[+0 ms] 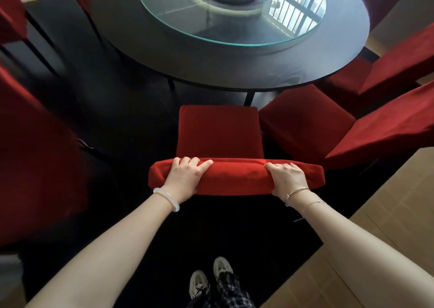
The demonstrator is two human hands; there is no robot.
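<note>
Dark flooring lies beneath the red fabric-covered chair, whose padded backrest top both hands grip: left hand, right hand.

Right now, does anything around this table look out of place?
The red chair gripped by the left hand and right hand stands clear of the table, not tucked under. The neighbouring chair to its right sits skewed, crowding its seat.

1. Dining room, whether home or restaurant not clear.
2. Round dark table with a glass turntable at its middle.
3. Red-covered chairs ringed around the table.
4. Dark carpet underneath, barred window mirrored in the glass.
</note>
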